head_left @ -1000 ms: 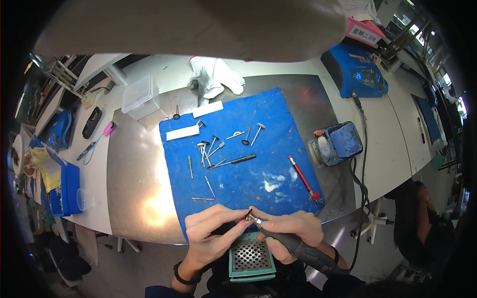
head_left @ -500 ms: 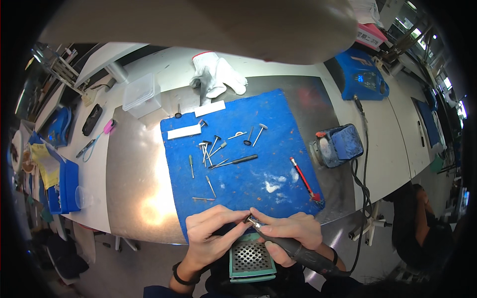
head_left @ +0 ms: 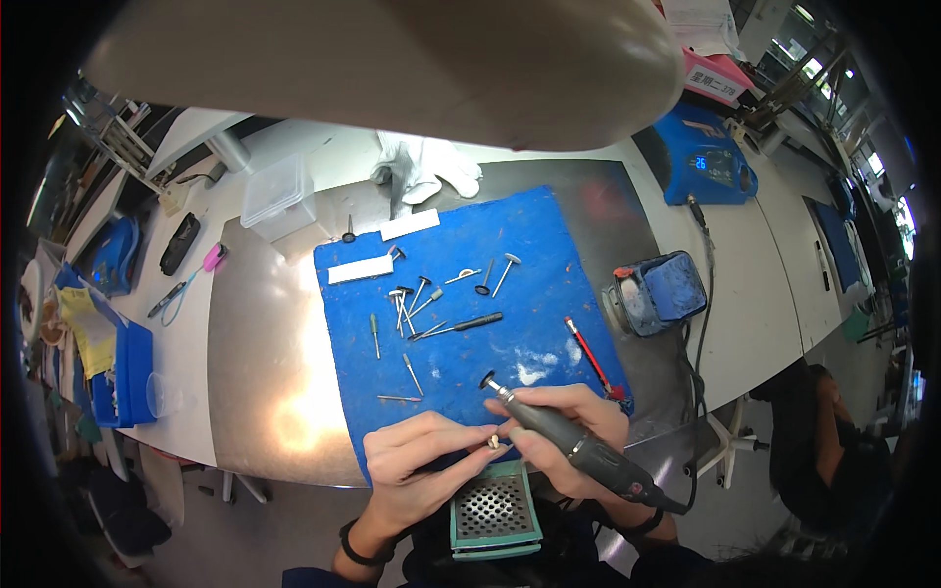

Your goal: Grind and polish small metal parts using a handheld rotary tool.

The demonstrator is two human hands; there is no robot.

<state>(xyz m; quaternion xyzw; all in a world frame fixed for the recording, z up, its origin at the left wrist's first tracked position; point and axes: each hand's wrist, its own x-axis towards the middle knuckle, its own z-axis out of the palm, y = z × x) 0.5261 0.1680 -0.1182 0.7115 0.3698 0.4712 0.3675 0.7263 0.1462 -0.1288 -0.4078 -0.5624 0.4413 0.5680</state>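
Observation:
My left hand (head_left: 417, 461) is closed, its thumb and forefinger pinching a small cream-coloured, tooth-like piece (head_left: 494, 443). Close beside it, my right hand (head_left: 578, 404) grips a dark rotary handpiece (head_left: 578, 446). The handpiece slants up and to the left, and its black disc bit (head_left: 488, 379) stands clear above the piece. Fingertips of my right hand come near the piece; whether they touch it I cannot tell. Beneath both hands sits a perforated metal tray (head_left: 495, 510) with a green frame. A blue cloth (head_left: 461, 382) lies beyond, with several shanked bits (head_left: 405, 302) on it.
A red pencil (head_left: 590, 351) lies on the cloth's right side. Right of it stands a container with a blue pad (head_left: 676, 289), near the handpiece cord. A blue control box (head_left: 706, 162), white gloves (head_left: 426, 169) and a clear box (head_left: 279, 191) stand farther back. A large beige shape (head_left: 392, 73) hangs overhead.
The handpiece has tilted up, and its disc bit has moved away from my left fingertips. The small cream piece now shows between them. The whole view has shifted slightly.

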